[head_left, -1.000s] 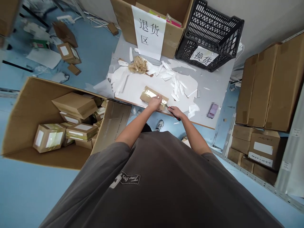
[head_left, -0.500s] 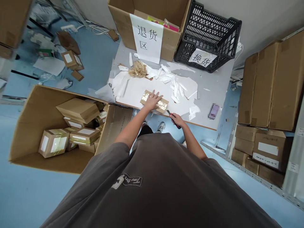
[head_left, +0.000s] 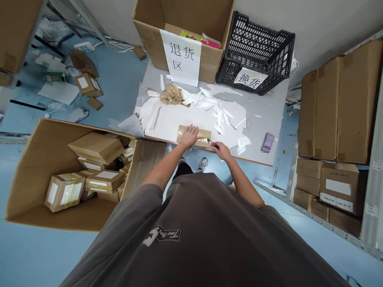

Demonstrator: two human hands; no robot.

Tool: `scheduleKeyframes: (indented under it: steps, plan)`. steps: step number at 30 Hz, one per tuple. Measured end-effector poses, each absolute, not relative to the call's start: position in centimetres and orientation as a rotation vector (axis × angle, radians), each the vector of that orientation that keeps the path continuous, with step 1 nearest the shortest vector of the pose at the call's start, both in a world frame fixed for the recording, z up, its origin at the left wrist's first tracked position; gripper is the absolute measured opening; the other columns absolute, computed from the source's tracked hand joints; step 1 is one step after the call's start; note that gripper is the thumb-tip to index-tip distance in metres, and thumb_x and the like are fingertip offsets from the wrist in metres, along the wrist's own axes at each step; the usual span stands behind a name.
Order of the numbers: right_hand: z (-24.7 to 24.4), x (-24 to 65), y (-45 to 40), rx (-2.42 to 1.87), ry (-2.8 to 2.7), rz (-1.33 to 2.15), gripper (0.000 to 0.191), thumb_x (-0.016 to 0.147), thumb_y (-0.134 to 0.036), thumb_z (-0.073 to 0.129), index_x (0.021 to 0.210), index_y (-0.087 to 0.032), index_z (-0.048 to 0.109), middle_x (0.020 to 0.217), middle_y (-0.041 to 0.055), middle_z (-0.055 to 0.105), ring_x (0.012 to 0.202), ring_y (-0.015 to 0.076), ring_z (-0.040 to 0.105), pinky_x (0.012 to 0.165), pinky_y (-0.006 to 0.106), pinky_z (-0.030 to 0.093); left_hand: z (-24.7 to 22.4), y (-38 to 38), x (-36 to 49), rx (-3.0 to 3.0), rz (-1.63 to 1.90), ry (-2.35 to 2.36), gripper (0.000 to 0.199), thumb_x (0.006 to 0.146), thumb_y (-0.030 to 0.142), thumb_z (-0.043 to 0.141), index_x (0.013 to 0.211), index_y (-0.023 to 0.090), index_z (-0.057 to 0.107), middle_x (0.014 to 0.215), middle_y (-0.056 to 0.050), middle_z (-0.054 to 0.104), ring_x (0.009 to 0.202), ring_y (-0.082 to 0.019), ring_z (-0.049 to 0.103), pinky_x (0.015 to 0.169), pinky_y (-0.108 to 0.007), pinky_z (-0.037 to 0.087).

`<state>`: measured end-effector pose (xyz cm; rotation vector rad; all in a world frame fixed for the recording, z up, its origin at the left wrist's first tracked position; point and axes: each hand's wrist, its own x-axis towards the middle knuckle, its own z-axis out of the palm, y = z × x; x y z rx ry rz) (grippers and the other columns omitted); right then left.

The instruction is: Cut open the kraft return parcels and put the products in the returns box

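Observation:
A small brown cardboard box (head_left: 204, 134) with shiny clear tape lies near the front edge of the table (head_left: 255, 149). Across its top rests my left hand (head_left: 189, 136), fingers stretched out and holding it down. My right hand (head_left: 222, 151) is wrapped round a red and black utility knife (head_left: 214, 145), whose blade reaches the right end of the box along the taped line. My hand hides most of the knife's handle. Behind the box lie torn strips of white paper (head_left: 220, 115) and a crumpled wad of brown tape (head_left: 171, 95).
At the table's back stand a labelled carton (head_left: 149, 44) and a black plastic crate (head_left: 254, 52). A large open carton (head_left: 26, 175) of parcels is at left. Shelves with brown boxes (head_left: 356, 107) stand at right. A blurred purple thing (head_left: 267, 142) lies on the table.
My right hand has moved slightly left, bringing the knife blade from beside the box onto its right end. The box has turned a little straighter, and my left hand's fingers have drawn closer together.

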<state>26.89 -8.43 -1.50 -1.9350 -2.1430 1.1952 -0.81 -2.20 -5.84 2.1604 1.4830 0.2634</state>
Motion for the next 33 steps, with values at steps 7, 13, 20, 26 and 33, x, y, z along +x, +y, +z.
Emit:
scheduleKeyframes:
  steps: [7, 13, 20, 26, 33]
  plan:
    - [-0.7, 25.6, -7.3, -1.984, -2.356, 1.103, 0.042, 0.116, -0.048, 0.048, 0.144, -0.025, 0.068, 0.126, 0.0109, 0.069, 0.114, 0.0283, 0.067, 0.093, 0.033, 0.049, -7.5, -2.8, -0.1, 2.106, 0.425, 1.536, 0.070, 0.110, 0.057, 0.053, 0.152, 0.002, 0.062, 0.154, -0.032, 0.063, 0.156, -0.045, 0.050, 0.134, -0.065, 0.032]
    - [-0.2, 24.4, -7.1, -2.101, -2.470, 0.923, 0.043, 0.118, -0.047, 0.045, 0.148, -0.023, 0.064, 0.134, 0.0143, 0.065, 0.116, 0.0292, 0.066, 0.092, 0.034, 0.048, -8.5, -3.2, -0.3, 2.125, 0.512, 1.522, 0.068, 0.110, 0.058, 0.053, 0.149, 0.003, 0.065, 0.151, -0.031, 0.066, 0.152, -0.045, 0.055, 0.132, -0.066, 0.035]
    - [-0.4, 24.0, -7.8, -2.230, -2.405, 0.853, 0.047, 0.120, -0.048, 0.037, 0.152, -0.023, 0.059, 0.138, 0.0149, 0.064, 0.116, 0.0285, 0.066, 0.093, 0.034, 0.048, -8.5, -3.6, -0.2, 2.107, 0.573, 1.558, 0.063, 0.110, 0.057, 0.055, 0.148, 0.008, 0.065, 0.147, -0.030, 0.068, 0.149, -0.043, 0.059, 0.131, -0.067, 0.039]
    - [-1.0, 24.3, -6.7, -2.203, -2.316, 0.938, 0.043, 0.117, -0.047, 0.045, 0.149, -0.025, 0.063, 0.138, 0.0156, 0.065, 0.117, 0.0301, 0.067, 0.096, 0.036, 0.049, -7.0, -3.6, -0.2, 2.044, 0.460, 1.604, 0.064, 0.110, 0.057, 0.056, 0.152, 0.009, 0.062, 0.150, -0.029, 0.067, 0.153, -0.040, 0.055, 0.133, -0.066, 0.035]
    - [-1.6, 29.6, -6.0, -2.333, -1.893, 0.952, 0.036, 0.112, -0.045, 0.052, 0.131, -0.021, 0.071, 0.126, 0.0159, 0.068, 0.110, 0.0314, 0.069, 0.096, 0.039, 0.050, -5.5, -3.8, -0.1, 1.989, 0.368, 1.655, 0.066, 0.108, 0.057, 0.059, 0.155, 0.012, 0.060, 0.157, -0.027, 0.062, 0.158, -0.039, 0.049, 0.135, -0.065, 0.031]
